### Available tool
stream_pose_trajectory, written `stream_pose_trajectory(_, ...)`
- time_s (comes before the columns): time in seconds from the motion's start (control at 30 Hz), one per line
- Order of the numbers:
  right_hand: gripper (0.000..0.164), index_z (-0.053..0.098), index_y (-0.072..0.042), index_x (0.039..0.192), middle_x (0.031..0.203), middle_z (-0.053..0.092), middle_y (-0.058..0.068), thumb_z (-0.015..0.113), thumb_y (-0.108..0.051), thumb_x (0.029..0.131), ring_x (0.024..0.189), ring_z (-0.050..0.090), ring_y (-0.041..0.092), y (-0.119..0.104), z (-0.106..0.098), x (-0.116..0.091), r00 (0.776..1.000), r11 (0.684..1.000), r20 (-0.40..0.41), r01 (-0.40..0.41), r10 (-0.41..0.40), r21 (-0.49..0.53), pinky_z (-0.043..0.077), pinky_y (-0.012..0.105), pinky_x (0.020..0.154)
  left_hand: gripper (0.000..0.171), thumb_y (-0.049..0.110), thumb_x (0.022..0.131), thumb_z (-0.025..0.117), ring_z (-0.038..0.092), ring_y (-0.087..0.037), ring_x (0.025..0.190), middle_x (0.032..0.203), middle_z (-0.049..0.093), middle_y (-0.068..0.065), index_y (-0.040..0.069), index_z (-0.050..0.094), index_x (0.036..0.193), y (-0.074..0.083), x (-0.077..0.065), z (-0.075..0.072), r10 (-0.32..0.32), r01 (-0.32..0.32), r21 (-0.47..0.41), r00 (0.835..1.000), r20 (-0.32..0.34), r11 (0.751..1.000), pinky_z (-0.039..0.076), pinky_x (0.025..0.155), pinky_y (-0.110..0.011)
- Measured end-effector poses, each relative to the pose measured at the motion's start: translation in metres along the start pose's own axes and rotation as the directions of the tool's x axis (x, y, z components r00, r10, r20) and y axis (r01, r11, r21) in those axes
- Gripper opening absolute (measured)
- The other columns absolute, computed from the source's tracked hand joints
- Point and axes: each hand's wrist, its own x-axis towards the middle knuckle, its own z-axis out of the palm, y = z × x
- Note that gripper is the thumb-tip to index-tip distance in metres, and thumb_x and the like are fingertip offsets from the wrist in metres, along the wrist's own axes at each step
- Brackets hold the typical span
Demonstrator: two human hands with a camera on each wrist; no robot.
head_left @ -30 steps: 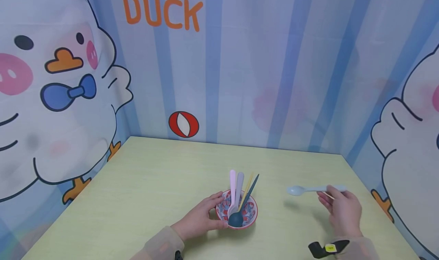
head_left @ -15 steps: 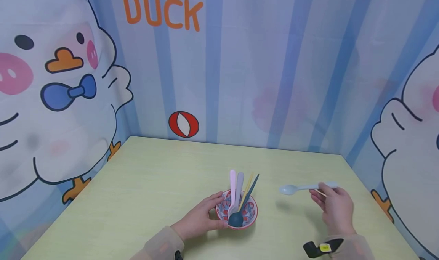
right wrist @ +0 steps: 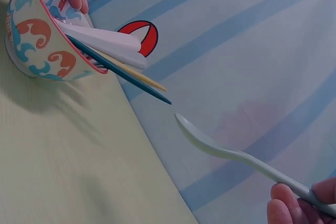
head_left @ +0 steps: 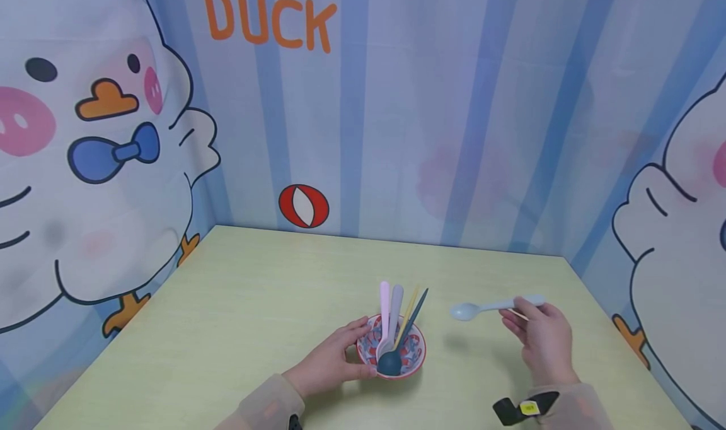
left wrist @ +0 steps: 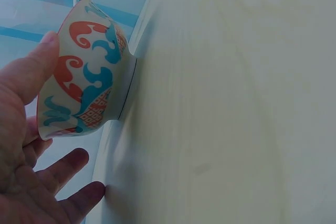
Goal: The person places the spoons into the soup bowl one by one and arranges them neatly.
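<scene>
My left hand (head_left: 328, 364) holds the rim of a small patterned bowl (head_left: 418, 354), thumb at the near side and fingers at the far left. The bowl stands upright on the table, with a red rim and blue-and-red swirls. Inside it lean a pink utensil (head_left: 385, 299), a lavender one (head_left: 397, 299), a thin yellow one (head_left: 406, 319) and a dark teal spoon (head_left: 389, 363). To the right, above the table, my right hand (head_left: 547, 343) pinches the handle of a pale blue spoon (head_left: 465, 311). In the right wrist view, the spoon's tip is apart from the bowl.
The pale yellow-green table (head_left: 255, 278) carries the bowl. A blue striped curtain (head_left: 391, 115) with cartoon ducks, a red ball and the word DUCK rises behind it and along both sides.
My right hand has moved left with the pale blue spoon, closer to the bowl. The left hand and the bowl have stayed in place.
</scene>
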Motion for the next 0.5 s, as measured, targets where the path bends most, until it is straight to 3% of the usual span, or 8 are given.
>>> stream_pose_trajectory(0.5,0.021,0.048,0.0,0.111,0.082,0.068,-0.002,0.057,-0.011,0.096,0.073,0.071,0.011,-0.001,0.021,-0.011,0.999,0.999,0.05,-0.001,0.002,-0.034,0.057,0.026,0.073,0.082,0.04,0.08,0.078,0.025,-0.031,0.142,0.156,0.029,-0.001,0.007,0.042,0.145,-0.001,0.0,0.0,0.006,-0.006,0.015,1.0,-0.003,1.0,0.028,0.11,-0.055)
